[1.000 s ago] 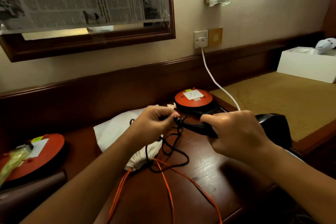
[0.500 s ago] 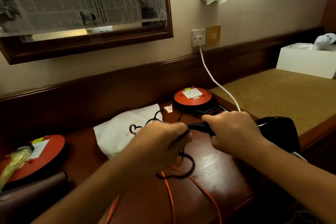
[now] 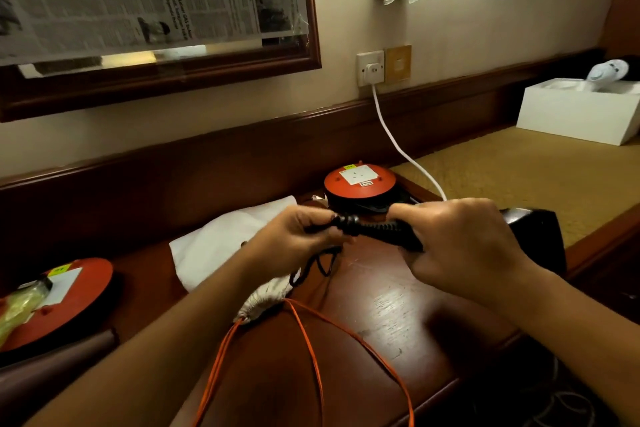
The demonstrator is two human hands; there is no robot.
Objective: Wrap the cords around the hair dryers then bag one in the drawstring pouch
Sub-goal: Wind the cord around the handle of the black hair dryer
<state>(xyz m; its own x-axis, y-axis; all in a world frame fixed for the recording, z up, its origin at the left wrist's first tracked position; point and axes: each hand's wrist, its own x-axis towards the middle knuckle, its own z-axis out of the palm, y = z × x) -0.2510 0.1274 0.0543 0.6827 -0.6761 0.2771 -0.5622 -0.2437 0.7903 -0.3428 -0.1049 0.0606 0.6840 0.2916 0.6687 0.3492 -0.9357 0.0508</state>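
A black hair dryer (image 3: 533, 236) lies across the wooden desk (image 3: 391, 315), its ribbed handle pointing left. My right hand (image 3: 460, 246) is clamped around that handle. My left hand (image 3: 298, 239) pinches the black cord (image 3: 348, 222) right at the handle's end, and a short loop of cord (image 3: 323, 263) hangs below it. Under my left wrist lies the white drawstring pouch (image 3: 221, 243), its gathered mouth (image 3: 263, 302) toward me with orange drawstrings (image 3: 311, 350) trailing over the desk edge. A white hair dryer (image 3: 607, 73) rests in a white box at the far right.
An orange cable reel (image 3: 360, 180) stands just behind my hands, and another reel (image 3: 65, 295) with a yellow-green packet sits at the left. A white cable (image 3: 391, 135) runs from the wall socket toward my right hand. The white box (image 3: 575, 114) stands on a tan surface.
My left hand has risen from the desk back up to the handle's end, taking the cord with it. The hanging loop of cord is shorter. The right hand has held its grip.
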